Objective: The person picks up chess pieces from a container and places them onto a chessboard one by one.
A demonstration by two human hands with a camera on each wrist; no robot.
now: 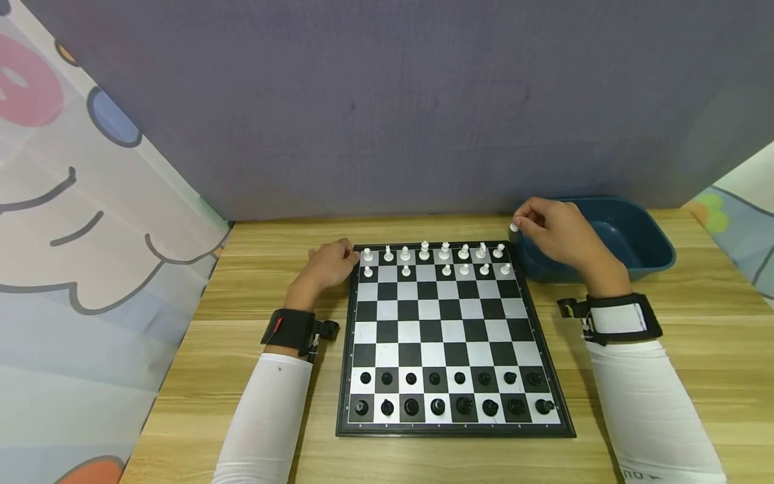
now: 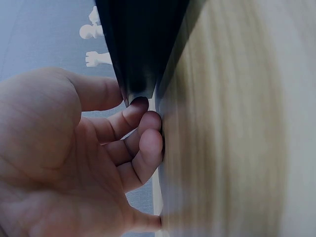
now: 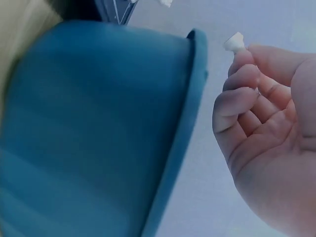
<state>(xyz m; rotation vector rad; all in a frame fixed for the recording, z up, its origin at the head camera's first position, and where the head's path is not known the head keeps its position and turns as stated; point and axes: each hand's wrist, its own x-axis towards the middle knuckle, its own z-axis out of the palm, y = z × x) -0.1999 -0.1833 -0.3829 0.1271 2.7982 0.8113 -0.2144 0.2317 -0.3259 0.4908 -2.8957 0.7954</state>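
Note:
A black-and-white chessboard (image 1: 438, 329) lies on the wooden table. My left hand (image 1: 331, 263) is at its far left corner; in the left wrist view the thumb and index finger (image 2: 129, 114) pinch the board's edge (image 2: 143, 54). My right hand (image 1: 556, 228) is over the near-left rim of a blue plastic bin (image 1: 656, 259), beyond the board's far right corner. Between its thumb and fingertips it holds a small white chess piece (image 3: 235, 42), whose flared end shows while the rest is hidden.
White pieces (image 1: 424, 251) stand along the far row, with white pawns (image 1: 446, 270) and two gaps before them. Two rows of black pieces (image 1: 438, 406) stand at the near side. A grey panel (image 1: 387, 134) rises behind the table (image 1: 272, 376).

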